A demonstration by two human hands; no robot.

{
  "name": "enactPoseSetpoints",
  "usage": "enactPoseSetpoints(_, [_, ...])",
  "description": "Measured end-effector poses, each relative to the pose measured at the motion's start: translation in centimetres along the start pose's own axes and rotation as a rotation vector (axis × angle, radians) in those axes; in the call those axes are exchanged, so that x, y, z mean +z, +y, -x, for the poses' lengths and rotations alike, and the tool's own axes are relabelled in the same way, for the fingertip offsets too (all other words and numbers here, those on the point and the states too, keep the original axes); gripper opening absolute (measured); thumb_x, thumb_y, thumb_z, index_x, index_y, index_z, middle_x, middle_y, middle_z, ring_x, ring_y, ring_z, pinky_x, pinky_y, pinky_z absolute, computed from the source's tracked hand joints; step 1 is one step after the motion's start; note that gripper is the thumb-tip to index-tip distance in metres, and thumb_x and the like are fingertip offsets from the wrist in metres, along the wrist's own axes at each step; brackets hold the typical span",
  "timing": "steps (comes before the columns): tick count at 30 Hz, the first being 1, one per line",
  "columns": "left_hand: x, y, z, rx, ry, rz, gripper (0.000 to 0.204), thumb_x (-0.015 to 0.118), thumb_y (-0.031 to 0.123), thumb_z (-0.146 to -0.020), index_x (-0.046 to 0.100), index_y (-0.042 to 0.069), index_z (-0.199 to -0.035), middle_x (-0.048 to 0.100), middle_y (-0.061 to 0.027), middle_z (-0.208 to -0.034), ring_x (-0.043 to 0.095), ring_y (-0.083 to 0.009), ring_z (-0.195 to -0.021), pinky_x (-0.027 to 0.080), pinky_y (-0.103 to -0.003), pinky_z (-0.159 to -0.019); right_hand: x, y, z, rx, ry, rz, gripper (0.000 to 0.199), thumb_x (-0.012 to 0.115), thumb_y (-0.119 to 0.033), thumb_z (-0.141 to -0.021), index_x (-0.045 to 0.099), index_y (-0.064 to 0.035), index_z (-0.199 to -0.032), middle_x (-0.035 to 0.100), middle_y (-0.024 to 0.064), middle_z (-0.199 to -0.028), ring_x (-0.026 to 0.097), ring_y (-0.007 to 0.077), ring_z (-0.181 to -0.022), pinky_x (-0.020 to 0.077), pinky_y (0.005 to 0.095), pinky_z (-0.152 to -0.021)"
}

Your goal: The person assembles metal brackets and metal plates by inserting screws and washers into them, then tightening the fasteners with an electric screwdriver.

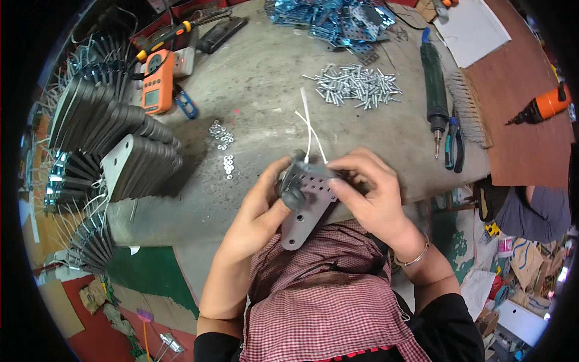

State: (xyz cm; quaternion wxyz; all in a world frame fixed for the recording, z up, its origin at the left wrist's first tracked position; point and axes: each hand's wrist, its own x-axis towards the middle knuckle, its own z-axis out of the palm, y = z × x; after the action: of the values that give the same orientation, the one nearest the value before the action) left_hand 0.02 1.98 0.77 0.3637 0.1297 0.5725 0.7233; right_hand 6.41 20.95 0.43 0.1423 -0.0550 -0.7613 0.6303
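Observation:
Both hands hold a grey perforated metal plate (309,205) with a rounded end, just over the near edge of the grey worktable (265,102). My left hand (259,211) grips its left side, thumb pressed on a dark round part on the plate. My right hand (368,193) pinches the plate's upper right edge. Two white wires (307,130) stick up from the top of the plate. A small scatter of washers (224,148) lies on the table to the left of the hands.
Stacked grey plates with wires (114,145) crowd the table's left. An orange multimeter (158,81), a pile of screws (356,84), blue-filmed brackets (338,21), an electric screwdriver (434,90), pliers (453,142), a brush (470,108) and an orange drill (543,105) lie around.

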Motion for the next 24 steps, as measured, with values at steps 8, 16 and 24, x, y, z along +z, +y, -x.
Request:
enactPoseSetpoints(8, [0.0, -1.0, -0.3, 0.127, 0.239, 0.062, 0.034, 0.053, 0.016, -0.094, 0.049, -0.004, -0.122, 0.058, -0.0072, -0.108, 0.056, -0.0127, -0.094, 0.044, -0.024, -0.084, -5.2, 0.7, -6.8, 0.128, 0.060, 0.455, 0.026, 0.070, -0.017, -0.076, 0.063, -0.0057, -0.099, 0.063, 0.0116, -0.087, 0.061, 0.0226, -0.073, 0.0499, 0.0324, -0.065])
enactPoseSetpoints(16, [1.1, -0.5, 0.1, 0.160, 0.293, 0.111, 0.036, 0.050, 0.016, -0.095, 0.046, -0.003, -0.125, 0.057, -0.0074, -0.111, 0.053, -0.0130, -0.102, 0.041, -0.026, -0.090, -4.3, 1.6, -8.8, -0.098, -0.092, 1.109, 0.019, 0.064, -0.013, -0.074, 0.058, -0.0062, -0.091, 0.061, 0.0153, -0.085, 0.061, 0.0358, -0.078, 0.0494, 0.0439, -0.070])
enactPoseSetpoints(24, [0.9, -0.2, 0.8, 0.144, 0.279, 0.241, 0.039, 0.049, 0.014, -0.094, 0.043, -0.004, -0.128, 0.057, -0.0080, -0.113, 0.054, -0.0142, -0.102, 0.041, -0.027, -0.090, -5.5, 0.7, -8.2, 0.011, -0.064, 0.809, 0.017, 0.058, -0.003, -0.073, 0.058, -0.0029, -0.089, 0.060, 0.0133, -0.081, 0.060, 0.0281, -0.069, 0.0475, 0.0356, -0.064])
